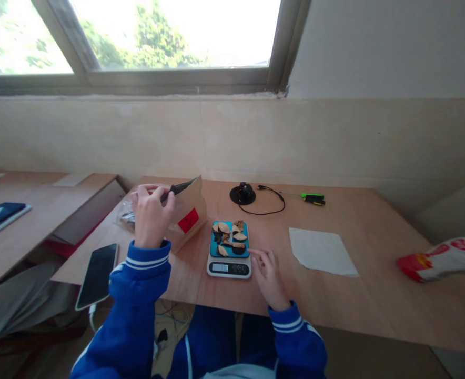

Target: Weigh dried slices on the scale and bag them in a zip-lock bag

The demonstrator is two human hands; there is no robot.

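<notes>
My left hand (152,213) is closed on the upper edge of a brown paper bag (199,202), which has a red label (188,220) and a dark inside showing at its mouth. Right of the bag sits a small kitchen scale (229,269) with a lit display and a blue top. Several dried slices (223,228), pale with dark edges, are spread over that top. My right hand (269,275) is beside the scale's right edge, fingers loosely extended and nothing in them; whether the index fingertip touches the scale, I cannot tell.
A phone (97,276) with a cable overhangs the front left edge. Behind the scale are a black round stand (242,193) with a cord and screwdrivers (313,199). White paper (322,251) and a red-and-white packet (441,258) lie right. Clear plastic (124,216) is behind my left hand.
</notes>
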